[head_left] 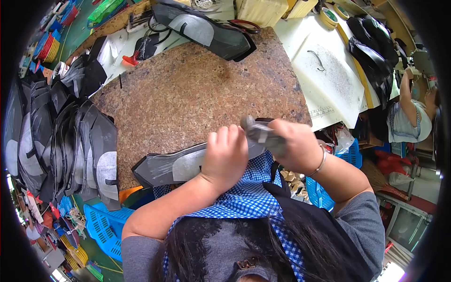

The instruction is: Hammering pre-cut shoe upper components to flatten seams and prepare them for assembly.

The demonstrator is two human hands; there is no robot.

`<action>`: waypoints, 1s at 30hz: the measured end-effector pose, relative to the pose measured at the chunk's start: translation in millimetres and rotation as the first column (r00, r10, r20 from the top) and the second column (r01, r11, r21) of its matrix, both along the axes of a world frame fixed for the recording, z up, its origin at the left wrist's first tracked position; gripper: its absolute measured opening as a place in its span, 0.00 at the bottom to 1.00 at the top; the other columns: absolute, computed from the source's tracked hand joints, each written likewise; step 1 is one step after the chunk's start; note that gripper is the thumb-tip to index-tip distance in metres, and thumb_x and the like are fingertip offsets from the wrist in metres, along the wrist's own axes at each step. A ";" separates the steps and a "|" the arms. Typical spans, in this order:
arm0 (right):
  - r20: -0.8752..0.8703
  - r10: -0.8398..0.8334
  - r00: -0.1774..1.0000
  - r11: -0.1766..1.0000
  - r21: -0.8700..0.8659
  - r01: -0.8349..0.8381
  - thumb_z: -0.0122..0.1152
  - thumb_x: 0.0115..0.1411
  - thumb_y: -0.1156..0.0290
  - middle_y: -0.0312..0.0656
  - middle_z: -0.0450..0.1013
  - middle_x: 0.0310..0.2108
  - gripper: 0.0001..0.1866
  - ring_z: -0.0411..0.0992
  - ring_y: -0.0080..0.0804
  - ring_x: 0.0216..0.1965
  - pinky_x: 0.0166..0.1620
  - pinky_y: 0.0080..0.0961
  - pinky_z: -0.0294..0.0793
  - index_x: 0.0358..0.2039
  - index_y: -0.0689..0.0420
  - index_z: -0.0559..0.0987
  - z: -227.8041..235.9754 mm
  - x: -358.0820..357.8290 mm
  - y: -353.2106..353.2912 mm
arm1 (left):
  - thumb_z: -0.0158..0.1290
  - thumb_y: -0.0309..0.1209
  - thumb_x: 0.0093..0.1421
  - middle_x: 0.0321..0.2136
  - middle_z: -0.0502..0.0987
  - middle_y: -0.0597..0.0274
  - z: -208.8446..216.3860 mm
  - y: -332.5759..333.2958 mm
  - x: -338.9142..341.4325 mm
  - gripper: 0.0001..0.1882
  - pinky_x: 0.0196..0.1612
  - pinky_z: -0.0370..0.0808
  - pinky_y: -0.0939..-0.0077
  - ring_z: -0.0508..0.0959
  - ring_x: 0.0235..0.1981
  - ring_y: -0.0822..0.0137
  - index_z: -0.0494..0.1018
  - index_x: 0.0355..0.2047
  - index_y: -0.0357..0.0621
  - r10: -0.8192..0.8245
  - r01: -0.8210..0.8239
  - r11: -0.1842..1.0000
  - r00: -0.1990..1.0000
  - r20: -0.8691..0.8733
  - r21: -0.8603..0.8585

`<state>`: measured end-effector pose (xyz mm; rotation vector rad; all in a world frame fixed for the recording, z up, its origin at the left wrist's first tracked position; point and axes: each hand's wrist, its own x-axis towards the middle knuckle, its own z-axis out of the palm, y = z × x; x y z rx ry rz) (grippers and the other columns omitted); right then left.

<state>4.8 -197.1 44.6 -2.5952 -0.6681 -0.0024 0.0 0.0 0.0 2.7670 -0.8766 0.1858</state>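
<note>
A flat black-and-grey piece with a pale half-round patch [185, 164], which looks like a shoe upper, lies along the near edge of a brown stone slab [197, 101]. On it my left hand [226, 156] presses, its fingers curled together over the piece. My right hand [300, 146] is closed round a hammer [259, 131], blurred by motion. The hammer's metal head is just right of my left fingertips, above the right part of the piece. Whether the head touches the piece, I cannot tell.
Stacked similar pieces [77, 145] stand left of the slab; another piece [204, 30] lies at its far edge. A red-handled tool [131, 58] lies far left. Right are a white board [331, 75], tape rolls [328, 18] and black curved parts [371, 56]. Another person [408, 115] is far right.
</note>
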 end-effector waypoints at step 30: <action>-0.164 0.087 0.983 0.996 -0.010 -0.090 0.63 0.52 0.71 0.47 0.73 0.21 0.12 0.75 0.50 0.23 0.27 0.43 0.75 0.31 0.58 0.68 -0.6 0.8 30.6 | 0.59 0.22 0.50 0.34 0.73 0.55 0.9 60.8 5.5 0.09 0.40 0.74 0.61 0.74 0.38 0.53 0.75 0.33 0.39 -0.121 0.035 0.916 0.974 -0.193 -0.401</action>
